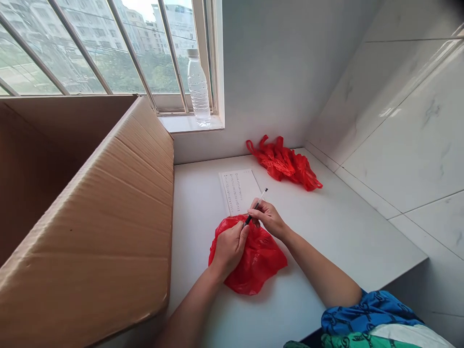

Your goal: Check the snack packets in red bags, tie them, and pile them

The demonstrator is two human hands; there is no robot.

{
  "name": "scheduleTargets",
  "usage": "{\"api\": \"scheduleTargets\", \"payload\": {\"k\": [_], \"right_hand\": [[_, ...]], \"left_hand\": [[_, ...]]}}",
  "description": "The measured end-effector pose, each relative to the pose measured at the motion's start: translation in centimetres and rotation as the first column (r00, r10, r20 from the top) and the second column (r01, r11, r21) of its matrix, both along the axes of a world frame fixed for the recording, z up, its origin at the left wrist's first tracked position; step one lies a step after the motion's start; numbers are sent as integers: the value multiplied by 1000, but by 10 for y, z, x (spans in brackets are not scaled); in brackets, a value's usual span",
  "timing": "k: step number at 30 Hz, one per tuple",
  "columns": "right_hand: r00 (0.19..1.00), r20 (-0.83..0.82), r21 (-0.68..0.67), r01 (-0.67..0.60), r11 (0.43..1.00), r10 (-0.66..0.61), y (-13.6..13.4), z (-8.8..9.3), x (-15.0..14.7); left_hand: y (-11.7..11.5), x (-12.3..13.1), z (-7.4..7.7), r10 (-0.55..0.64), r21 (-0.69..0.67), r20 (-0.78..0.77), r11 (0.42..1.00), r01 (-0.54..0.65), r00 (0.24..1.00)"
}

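Note:
A pen (258,205) with a black grip and a clear barrel slants up and to the right between my hands. My right hand (267,217) pinches it around the barrel. At its lower end, my left hand (231,241) is closed, thumb against the fingers, near the pen's tip and over a red plastic bag (259,266). The bag lies crumpled under both hands, and part of it seems gathered in the left fingers. Just behind is a white notebook (241,188) with rows of small handwriting, its near edge covered by the bag.
A big open cardboard box (119,232) fills the left side. More red plastic bags (284,164) lie bunched at the back of the white table (326,232). A water bottle (199,92) stands on the sill of the barred window. A tiled wall (409,145) borders the right.

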State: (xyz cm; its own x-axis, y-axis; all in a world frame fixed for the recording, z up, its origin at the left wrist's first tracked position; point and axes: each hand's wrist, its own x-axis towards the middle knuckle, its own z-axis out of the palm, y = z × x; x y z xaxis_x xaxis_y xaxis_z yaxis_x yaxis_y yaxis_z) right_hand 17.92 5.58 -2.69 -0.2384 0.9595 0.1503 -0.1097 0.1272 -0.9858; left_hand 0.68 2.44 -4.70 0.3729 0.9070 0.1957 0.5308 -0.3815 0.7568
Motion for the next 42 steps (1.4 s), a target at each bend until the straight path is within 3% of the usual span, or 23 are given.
{"api": "scheduleTargets", "payload": {"k": [6,8,11,13,18,24,35,42], "right_hand": [[998,-10,-32,65,997,-65,9,-6,-9],[978,-71,-32,197,980,-198,19,-2,1],[884,-185,4,437,899,-429,39,7,25],[852,-195,13,498,867,-486,49,8,34],[906,41,-45,422,905,-420,54,-16,10],[807,333,149,465,873,-487,47,-40,-10],[769,465,185,400,898,-438,47,-39,-11],[756,468,209,410,888,-459,47,-40,-10]], "left_hand": [[4,-3,-5,-8,-88,102,996,17,995],[2,-6,-7,-5,-106,130,994,19,992],[-4,-8,-10,-24,-129,157,991,45,987],[-7,-8,-10,-46,-118,161,991,66,986],[-8,-5,-10,-79,-91,144,991,93,986],[-6,-7,-9,-81,-147,148,984,102,986],[-5,-5,-8,-78,-170,159,980,105,984],[-5,-7,-9,-80,-176,152,979,107,985]]}}
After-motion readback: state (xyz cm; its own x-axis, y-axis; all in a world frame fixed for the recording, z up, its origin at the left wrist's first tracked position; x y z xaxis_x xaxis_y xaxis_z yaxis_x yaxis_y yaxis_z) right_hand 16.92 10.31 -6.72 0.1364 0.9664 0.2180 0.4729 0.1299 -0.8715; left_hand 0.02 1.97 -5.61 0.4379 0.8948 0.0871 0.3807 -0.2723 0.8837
